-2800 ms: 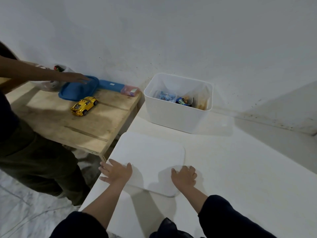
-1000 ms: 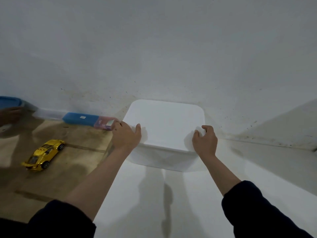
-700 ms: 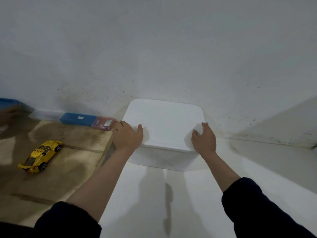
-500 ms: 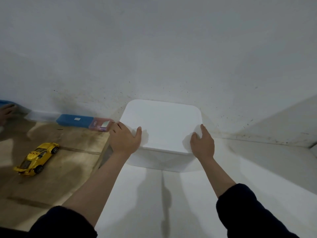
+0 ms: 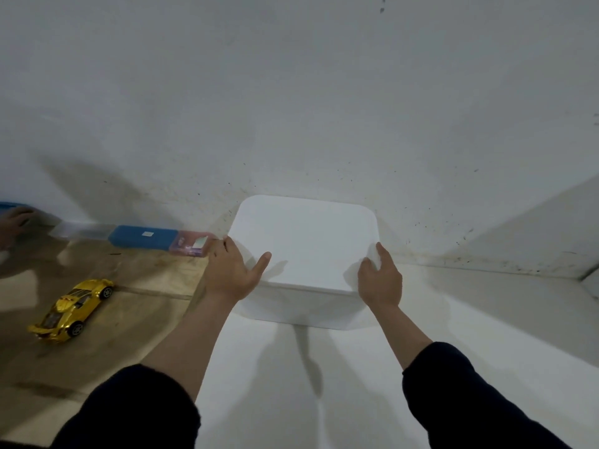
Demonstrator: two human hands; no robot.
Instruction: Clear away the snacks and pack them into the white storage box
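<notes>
The white storage box (image 5: 301, 306) stands against the wall on the white table, with its white lid (image 5: 304, 241) lying on top. The snacks inside are hidden by the lid. My left hand (image 5: 231, 270) rests on the lid's near left corner, thumb spread across the top. My right hand (image 5: 379, 280) touches the near right corner with its fingers extended along the lid's edge.
A wooden table (image 5: 97, 319) adjoins on the left with a yellow toy car (image 5: 71, 311), and a blue case (image 5: 142, 244) with a pink end (image 5: 191, 247) by the wall. Another person's hand (image 5: 13, 222) is at the far left. The wall stands close behind the box.
The lid went from the table in front of me onto the box. Over the last second my right fingers uncurled and straightened along the lid's edge; both hands stayed at its near corners.
</notes>
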